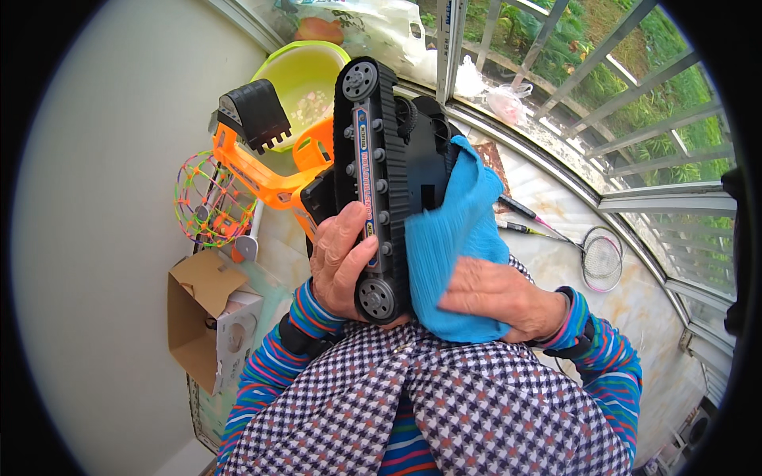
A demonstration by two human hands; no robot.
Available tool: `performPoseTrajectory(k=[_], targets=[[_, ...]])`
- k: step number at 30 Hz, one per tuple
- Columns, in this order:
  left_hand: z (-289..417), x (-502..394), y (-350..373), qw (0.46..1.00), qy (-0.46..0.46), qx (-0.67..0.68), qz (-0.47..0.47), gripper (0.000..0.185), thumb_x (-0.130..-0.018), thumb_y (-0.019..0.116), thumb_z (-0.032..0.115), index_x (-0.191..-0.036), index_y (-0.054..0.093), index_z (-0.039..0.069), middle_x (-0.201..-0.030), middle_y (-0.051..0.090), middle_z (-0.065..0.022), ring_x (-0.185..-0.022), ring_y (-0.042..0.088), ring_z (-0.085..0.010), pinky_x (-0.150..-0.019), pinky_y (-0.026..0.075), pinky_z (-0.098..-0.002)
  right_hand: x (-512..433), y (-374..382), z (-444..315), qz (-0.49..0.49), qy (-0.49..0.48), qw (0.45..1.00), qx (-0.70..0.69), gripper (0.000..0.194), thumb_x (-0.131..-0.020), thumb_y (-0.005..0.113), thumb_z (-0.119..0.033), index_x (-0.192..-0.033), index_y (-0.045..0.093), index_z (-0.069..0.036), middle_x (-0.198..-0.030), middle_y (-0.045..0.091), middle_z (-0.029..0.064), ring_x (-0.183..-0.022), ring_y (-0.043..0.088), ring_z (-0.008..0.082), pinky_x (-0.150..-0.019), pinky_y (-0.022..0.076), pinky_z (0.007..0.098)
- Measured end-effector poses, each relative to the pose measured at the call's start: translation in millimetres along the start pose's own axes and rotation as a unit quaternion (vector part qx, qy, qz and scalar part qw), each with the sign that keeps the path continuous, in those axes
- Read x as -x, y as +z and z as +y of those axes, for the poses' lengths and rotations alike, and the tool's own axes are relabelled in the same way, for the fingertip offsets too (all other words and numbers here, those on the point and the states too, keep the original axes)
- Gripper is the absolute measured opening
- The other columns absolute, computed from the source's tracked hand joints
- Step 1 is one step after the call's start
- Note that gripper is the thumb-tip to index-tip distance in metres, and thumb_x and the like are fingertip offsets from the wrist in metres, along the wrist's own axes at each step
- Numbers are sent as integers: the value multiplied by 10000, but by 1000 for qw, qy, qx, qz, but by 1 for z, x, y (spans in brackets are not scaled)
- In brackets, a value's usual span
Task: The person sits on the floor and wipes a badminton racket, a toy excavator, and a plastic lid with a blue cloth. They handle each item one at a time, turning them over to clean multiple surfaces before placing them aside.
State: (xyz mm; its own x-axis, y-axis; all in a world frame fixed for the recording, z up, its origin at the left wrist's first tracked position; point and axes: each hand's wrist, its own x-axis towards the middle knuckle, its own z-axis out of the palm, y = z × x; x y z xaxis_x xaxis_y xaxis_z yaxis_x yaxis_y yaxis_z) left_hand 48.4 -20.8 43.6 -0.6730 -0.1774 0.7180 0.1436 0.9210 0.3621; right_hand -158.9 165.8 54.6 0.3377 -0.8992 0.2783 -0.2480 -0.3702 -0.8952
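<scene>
A toy excavator with a black track (pixel 396 172) is tipped on its side above my lap, its dark underside (pixel 425 169) facing right. My left hand (pixel 342 262) grips the lower end of the track, fingers lying over the labelled side strip. Leftward reaches the orange boom (pixel 256 175), ending in a black toothed bucket (pixel 255 113). My right hand (pixel 500 294) holds a bright blue cloth (pixel 458 226) against the underside and the far track, which the cloth partly covers. Some of the cloth near my right fingers is blurred.
Behind the toy stands a yellow-green basin (pixel 303 65). To the left are a colourful lattice ball (pixel 208 199) and an open cardboard box (pixel 193 333). Badminton rackets (pixel 601 256) lie on the tiled floor at right, beside the sliding-door track (pixel 595 202) and metal railings (pixel 625 83).
</scene>
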Motion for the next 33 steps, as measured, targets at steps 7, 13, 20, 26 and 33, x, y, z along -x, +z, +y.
performPoseTrajectory(k=[7,13,20,26,33], targets=[[1,2,-8,999,-17,2,-30,953,-688,744,667,-1308,455,4,-1368,464,-321,-1210,526,-435,-975,416,-509,35,-11,13,520,206,788,-258,422,-1002,436,-245,-1307,556,21,-1200,647,131,-1104,620,223,-972,485,350],[2,2,-6,999,-21,-10,-43,1007,-657,750,692,-1324,438,5,-1371,460,-316,-1234,508,-436,-982,410,-521,24,18,21,404,219,887,-53,366,-977,492,-58,-1332,512,29,-1230,601,82,-1169,544,180,-1012,422,309],[1,1,-7,999,-17,-3,-43,992,-662,754,680,-1321,444,7,-1372,458,-317,-1231,509,-438,-976,414,-521,15,18,-1,94,189,977,29,741,-716,493,84,-1440,338,43,-1402,429,283,-1327,422,407,-1137,311,422],[1,1,-6,999,-12,-5,-34,969,-677,752,668,-1315,449,4,-1359,468,-320,-1206,528,-433,-965,422,-515,30,-2,-29,59,208,968,-127,536,-809,475,52,-1345,470,59,-1345,541,227,-1259,527,333,-1087,366,383],[1,-2,-5,1000,1,2,-14,906,-676,769,616,-1270,479,-4,-1332,490,-315,-1149,557,-446,-918,458,-513,-12,-17,-20,268,89,959,-19,491,-945,415,-13,-1434,393,32,-1402,473,176,-1340,418,292,-1109,290,342]])
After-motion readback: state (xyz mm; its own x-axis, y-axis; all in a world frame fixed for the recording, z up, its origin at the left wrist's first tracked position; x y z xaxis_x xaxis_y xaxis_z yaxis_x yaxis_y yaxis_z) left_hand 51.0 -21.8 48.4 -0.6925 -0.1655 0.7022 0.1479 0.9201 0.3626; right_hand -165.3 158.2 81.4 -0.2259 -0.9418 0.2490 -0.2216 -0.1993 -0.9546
